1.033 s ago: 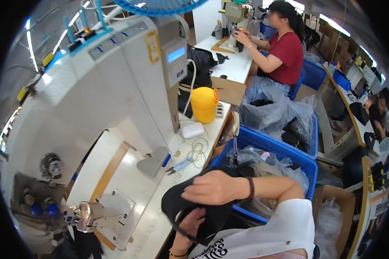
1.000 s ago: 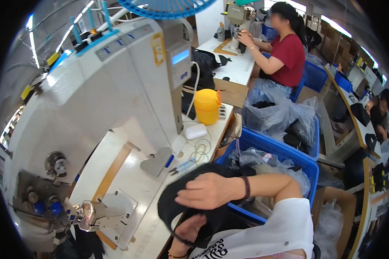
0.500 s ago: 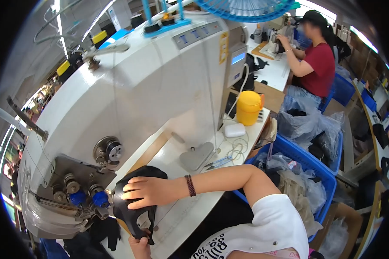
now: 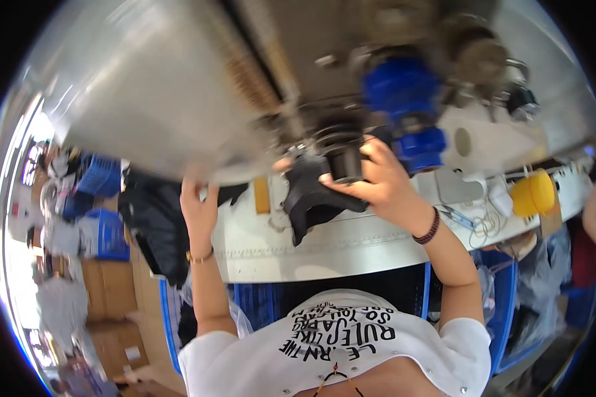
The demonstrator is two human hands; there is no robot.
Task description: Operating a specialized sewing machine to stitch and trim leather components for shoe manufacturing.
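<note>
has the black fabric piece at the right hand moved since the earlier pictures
Yes, the black fabric piece has moved left, in toward the sewing machine's head and away from the blue snips.

On white shirt (image 4: 245,362), black capital lettering (image 4: 371,324) in several rows, partly lost in folds; on cardboard box (image 4: 109,334), pale label (image 4: 133,353), too small to read; along worktable (image 4: 278,268), fine ruler-like marks (image 4: 311,249), likewise illegible.

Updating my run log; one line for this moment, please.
right hand: thumb on black fabric at sewing machine | left hand: near machine's lower edge, grip unclear | yellow container: on white table
</note>
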